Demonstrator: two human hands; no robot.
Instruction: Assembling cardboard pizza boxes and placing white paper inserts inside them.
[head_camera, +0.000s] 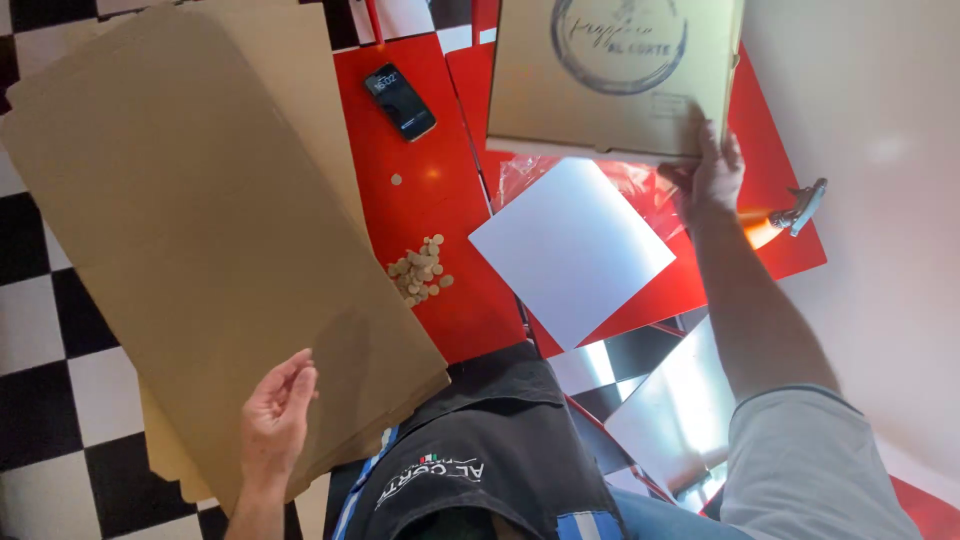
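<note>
Left hand (278, 412) low in view, forearm coming up from the bottom edge, fingers loosely curled and half open, resting on the near corner of a stack of flat brown cardboard sheets (200, 230); whether it actually pinches the top sheet cannot be told. The stack lies tilted across the left side, over the black-and-white checkered floor (40, 330) and the edge of the red table (420, 180). Right arm stretched forward, grey sleeve at the elbow, right hand (715, 170) gripping the near edge of a folded brown cardboard pizza box with a round dark print (610, 70), fingers wrapped up over its rim. Just beneath the box, a square white sheet (570, 250) lies on the table over clear plastic wrap. A pile of small round tan discs (420, 270) sits between stack and sheet; a black smartphone (400, 102) lies further back.
</note>
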